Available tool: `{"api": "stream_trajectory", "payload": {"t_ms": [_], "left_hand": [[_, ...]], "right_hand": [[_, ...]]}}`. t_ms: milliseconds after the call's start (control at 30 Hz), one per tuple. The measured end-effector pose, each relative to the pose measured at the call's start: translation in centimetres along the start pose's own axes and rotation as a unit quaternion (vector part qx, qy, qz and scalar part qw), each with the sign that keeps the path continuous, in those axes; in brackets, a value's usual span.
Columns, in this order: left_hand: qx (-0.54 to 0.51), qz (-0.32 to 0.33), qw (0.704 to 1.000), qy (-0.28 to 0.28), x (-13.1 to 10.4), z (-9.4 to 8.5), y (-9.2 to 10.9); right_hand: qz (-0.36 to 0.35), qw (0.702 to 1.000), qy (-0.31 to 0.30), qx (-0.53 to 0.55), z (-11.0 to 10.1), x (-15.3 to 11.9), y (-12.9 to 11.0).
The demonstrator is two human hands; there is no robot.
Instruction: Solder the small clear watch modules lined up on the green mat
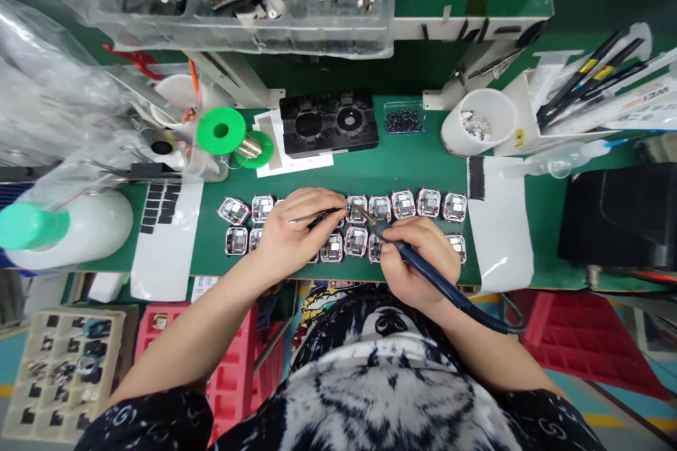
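Two rows of small square watch-like cases with circuit boards inside lie on the green bench mat. My left hand pinches thin metal tweezers, their tips near the left edge of one upper-row case. In my right hand is a soldering iron with a dark blue handle, held like a pen. Its tip reaches that same case from the right; whether it touches the board is too small to tell. My hands cover several cases in both rows.
Behind the rows stand a green solder spool, a black box, a small tray of dark bits and a white cup. A white bottle is at left, a black unit at right. Clear drawers overhang the back.
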State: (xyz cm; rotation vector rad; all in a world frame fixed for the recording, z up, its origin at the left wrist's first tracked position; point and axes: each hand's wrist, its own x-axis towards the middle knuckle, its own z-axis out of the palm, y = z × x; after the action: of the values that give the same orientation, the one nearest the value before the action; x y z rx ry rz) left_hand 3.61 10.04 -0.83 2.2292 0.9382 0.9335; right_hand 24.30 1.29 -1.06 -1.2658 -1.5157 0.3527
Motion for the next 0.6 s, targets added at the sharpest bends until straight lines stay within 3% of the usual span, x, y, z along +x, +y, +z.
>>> {"api": "stream_trajectory", "payload": {"t_ms": [600], "left_hand": [[0.057, 0.064, 0.996, -0.015, -0.10, 0.30, -0.15]], "right_hand": [[0.001, 1.000, 0.000, 0.016, 0.17, -0.20, 0.22]]}}
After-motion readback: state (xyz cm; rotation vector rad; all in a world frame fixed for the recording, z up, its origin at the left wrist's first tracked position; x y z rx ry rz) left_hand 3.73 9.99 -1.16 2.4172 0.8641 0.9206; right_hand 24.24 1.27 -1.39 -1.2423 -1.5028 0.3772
